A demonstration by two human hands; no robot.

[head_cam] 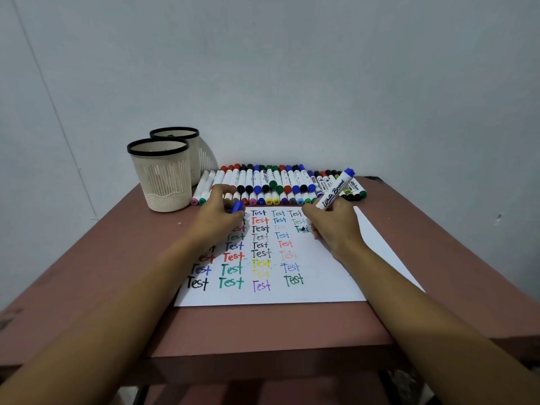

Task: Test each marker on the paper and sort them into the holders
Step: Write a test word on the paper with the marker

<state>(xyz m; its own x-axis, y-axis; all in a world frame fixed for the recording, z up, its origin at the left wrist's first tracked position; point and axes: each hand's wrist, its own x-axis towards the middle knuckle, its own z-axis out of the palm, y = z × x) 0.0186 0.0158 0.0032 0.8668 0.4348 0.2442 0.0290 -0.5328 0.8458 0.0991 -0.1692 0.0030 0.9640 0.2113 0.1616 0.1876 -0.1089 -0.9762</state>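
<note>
Marker [336, 190] | gripped in right hand [333, 226], tilted over paper [321, 285] | left hand [219, 219] pinches blue cap [237, 206]

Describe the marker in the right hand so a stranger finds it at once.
Find the white paper on the brown table. Over its far right side, the right hand holds a marker tilted upward. Unlike the row lying behind, it points its blue end up.
</note>
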